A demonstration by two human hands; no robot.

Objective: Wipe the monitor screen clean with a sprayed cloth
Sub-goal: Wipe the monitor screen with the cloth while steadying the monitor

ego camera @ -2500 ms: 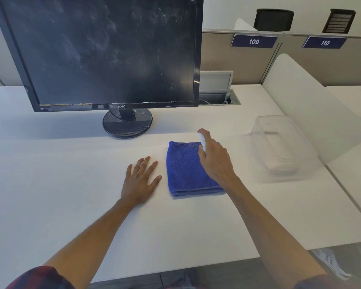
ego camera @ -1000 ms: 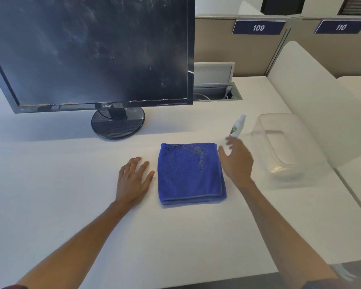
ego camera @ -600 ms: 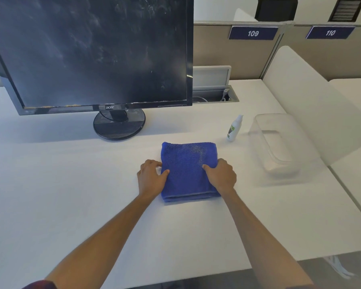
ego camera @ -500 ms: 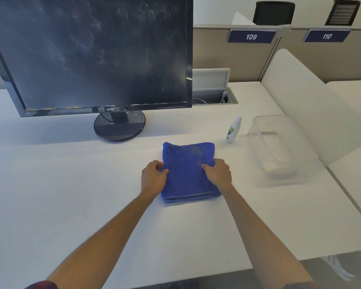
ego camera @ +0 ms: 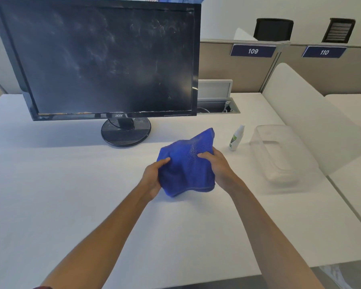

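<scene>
One cloth (ego camera: 186,170) now off desk (ego camera: 71,184)

White desk (ego camera: 71,205) — monitor (ego camera: 111,59), spray bottle (ego camera: 236,138) and clear plastic box (ego camera: 279,157) stand on it

A single wide-angle camera sits on the person's head, looking forward and down over the white desk (ego camera: 50,184); both forearms enter from the bottom edge at 5 and 7 o'clock and meet near the centre; the monitor (ego camera: 111,59) fills the 11 o'clock region, close, its left edge cropped; the cubicle partition (ego camera: 227,67) lies far off at 1 o'clock; straight lines bow toward the borders; there is no second view to share anything.
</scene>
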